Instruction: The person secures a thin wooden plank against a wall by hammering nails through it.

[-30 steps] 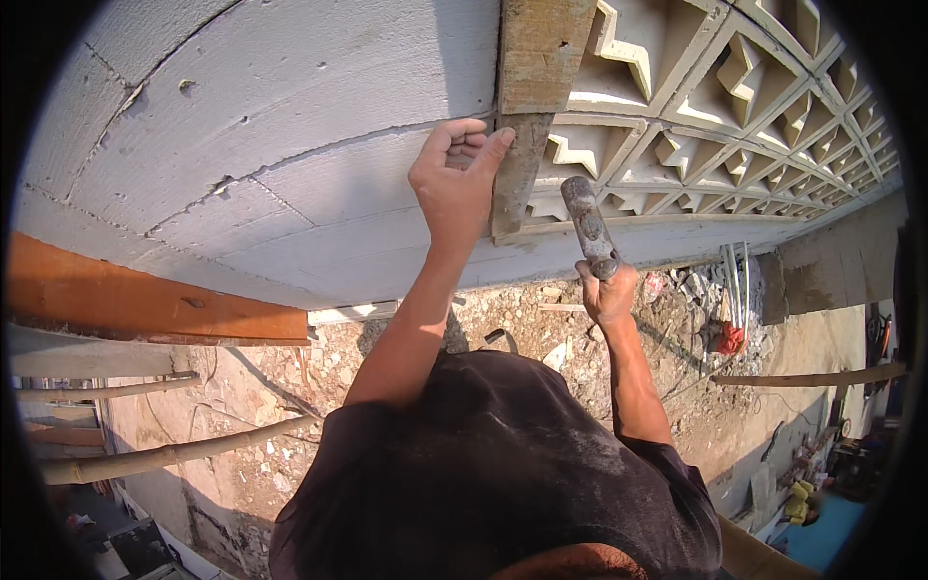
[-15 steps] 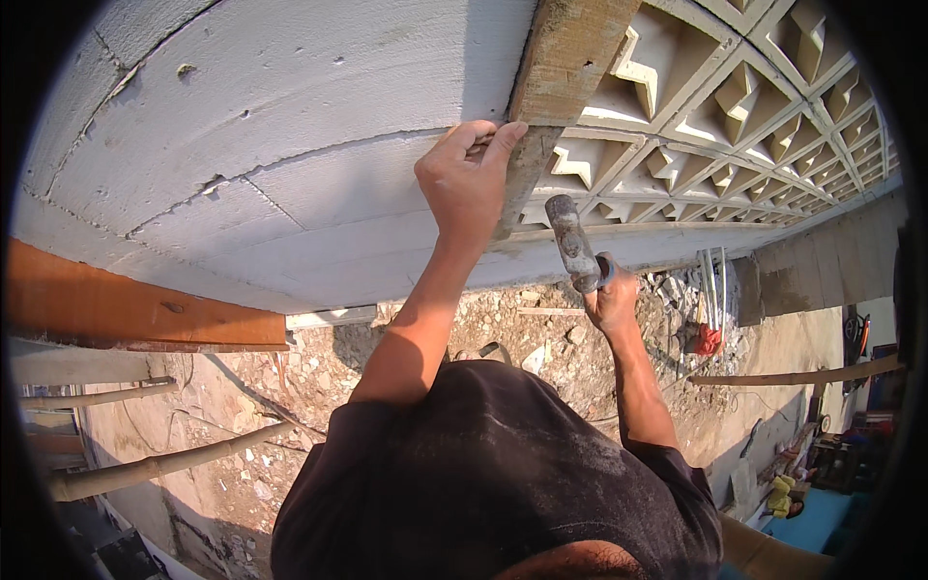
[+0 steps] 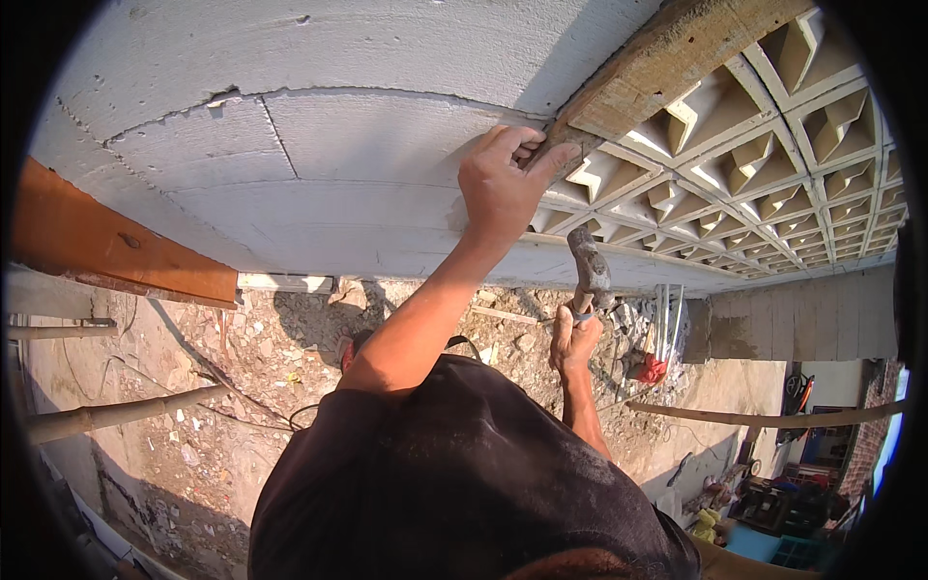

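Observation:
My left hand (image 3: 505,186) is raised to the edge of a rough wooden plank (image 3: 667,68) that runs along the white block wall. Its fingers curl in at the wall side and the thumb presses on the plank's lower part; whether something small sits between them is hidden. Below and to the right, my right hand (image 3: 576,340) grips the handle of a hammer. The worn grey hammer head (image 3: 591,266) points up, apart from the plank and near the bottom of the patterned vent blocks (image 3: 744,164).
White block wall (image 3: 242,208) stands in front, with an orange-brown board (image 3: 121,237) at left. Rubble (image 3: 377,300) covers the ground below. Bamboo poles (image 3: 126,414) cross at left, another pole (image 3: 764,418) at right. A red bundle (image 3: 651,368) lies beside white pipes.
My view has shifted, so the plank now slants more to the right. The hammer has turned and sits lower, nearer my body. My left hand stays at the plank.

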Demonstrator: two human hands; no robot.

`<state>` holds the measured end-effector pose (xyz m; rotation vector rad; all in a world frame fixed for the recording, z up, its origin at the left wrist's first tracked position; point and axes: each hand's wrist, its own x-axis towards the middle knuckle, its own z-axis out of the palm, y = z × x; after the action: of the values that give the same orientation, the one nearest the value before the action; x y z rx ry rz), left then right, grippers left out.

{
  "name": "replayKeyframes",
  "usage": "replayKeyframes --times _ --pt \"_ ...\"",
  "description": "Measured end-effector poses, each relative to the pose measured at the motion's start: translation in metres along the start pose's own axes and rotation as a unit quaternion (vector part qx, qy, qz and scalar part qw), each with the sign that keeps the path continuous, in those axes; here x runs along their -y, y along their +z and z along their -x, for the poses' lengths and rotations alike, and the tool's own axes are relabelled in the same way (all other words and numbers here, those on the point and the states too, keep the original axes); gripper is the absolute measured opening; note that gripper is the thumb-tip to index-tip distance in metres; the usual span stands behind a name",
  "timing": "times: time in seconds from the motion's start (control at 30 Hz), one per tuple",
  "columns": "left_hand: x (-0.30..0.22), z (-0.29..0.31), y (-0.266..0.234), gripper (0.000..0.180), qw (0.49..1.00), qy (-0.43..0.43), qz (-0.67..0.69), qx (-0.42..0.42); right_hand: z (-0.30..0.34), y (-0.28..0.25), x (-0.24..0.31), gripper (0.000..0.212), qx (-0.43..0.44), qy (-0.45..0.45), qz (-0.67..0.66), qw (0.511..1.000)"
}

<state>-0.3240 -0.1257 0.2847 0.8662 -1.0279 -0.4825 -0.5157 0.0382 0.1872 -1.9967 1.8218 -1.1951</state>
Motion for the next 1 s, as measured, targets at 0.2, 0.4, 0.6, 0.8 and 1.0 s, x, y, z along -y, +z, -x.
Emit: replayKeyframes --times 0.2,0.4,0.6,0.8,1.0 --pt "-0.013 -0.011 0.001 0.031 0.999 -0.024 -0.036 -0.031 -0.021 -0.025 0.012 0.031 0.014 -0.015 0.008 1.000" --pt "-0.020 -0.015 0.001 0.030 0.999 -0.023 -0.043 -0.022 -0.073 -0.030 0.025 0.042 -0.054 -0.093 -0.049 0.993" --pt "-0.022 -0.017 -0.001 0.028 0.997 -0.015 -0.068 -0.015 -0.129 -0.026 0.060 0.021 -0.002 -0.049 0.027 0.998" --pt "-0.012 -0.012 -0.004 0.025 0.998 0.013 -0.058 -0.006 -0.133 -0.019 0.067 0.022 -0.004 -0.047 -0.007 0.999" --pt "-0.011 0.001 -0.001 0.023 0.998 0.035 -0.041 -0.011 -0.135 -0.029 0.062 0.020 0.031 -0.027 -0.043 0.998"
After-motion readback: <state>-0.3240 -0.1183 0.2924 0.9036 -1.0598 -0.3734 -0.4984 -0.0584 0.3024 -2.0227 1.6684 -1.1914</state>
